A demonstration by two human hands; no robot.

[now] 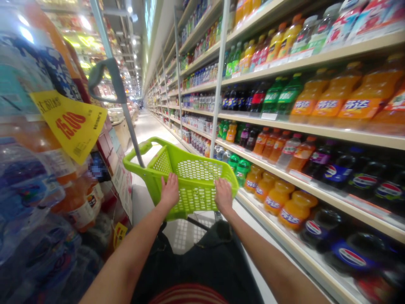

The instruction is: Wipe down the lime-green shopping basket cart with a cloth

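Note:
A bright green plastic shopping basket (pixel 196 166) with perforated walls stands right in front of me, its inside bare where it shows. My left hand (pixel 170 192) is closed over the near rim, left of the middle. Farther right, my right hand (pixel 224 195) grips the same rim close to the basket's right corner. From the basket's left end a grey telescopic pole (pixel 129 126) rises at a slant, topped by a looped grey handle (pixel 109 80) that neither hand touches. Dark wheel supports show partly beneath the basket.
Shelves (pixel 316 120) of bottled drinks line the right side, with orange soda bottles (pixel 292 211) low near the basket. Stacked bottles (pixel 34 190) and a yellow price tag (pixel 71 124) crowd the left. Between them a pale floor aisle (pixel 148 122) runs into the distance.

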